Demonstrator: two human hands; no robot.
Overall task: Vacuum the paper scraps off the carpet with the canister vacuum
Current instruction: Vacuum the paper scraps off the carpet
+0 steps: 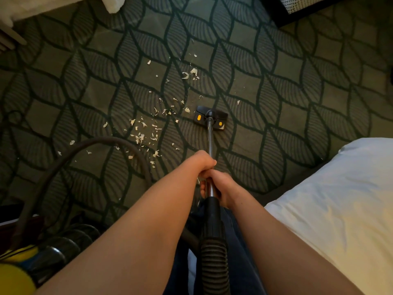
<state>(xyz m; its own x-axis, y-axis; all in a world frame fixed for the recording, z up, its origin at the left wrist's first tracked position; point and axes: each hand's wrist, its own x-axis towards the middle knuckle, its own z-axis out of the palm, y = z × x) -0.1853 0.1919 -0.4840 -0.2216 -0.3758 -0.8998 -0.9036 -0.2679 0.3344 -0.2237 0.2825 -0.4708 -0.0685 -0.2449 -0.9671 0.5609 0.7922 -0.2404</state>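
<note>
Paper scraps (146, 133) beside floor head (211, 118), carpet (276, 81)

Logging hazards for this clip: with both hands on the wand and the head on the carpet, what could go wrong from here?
1. The head sits right of most scraps; a straight pass would likely miss them.
2. The hose loops across the scrap patch and may drag or scatter pieces.
3. Scraps lie far apart, some well beyond the head, so strays could get left behind.

bedroom | white bed (331, 201) | patterned carpet (265, 67)
</note>
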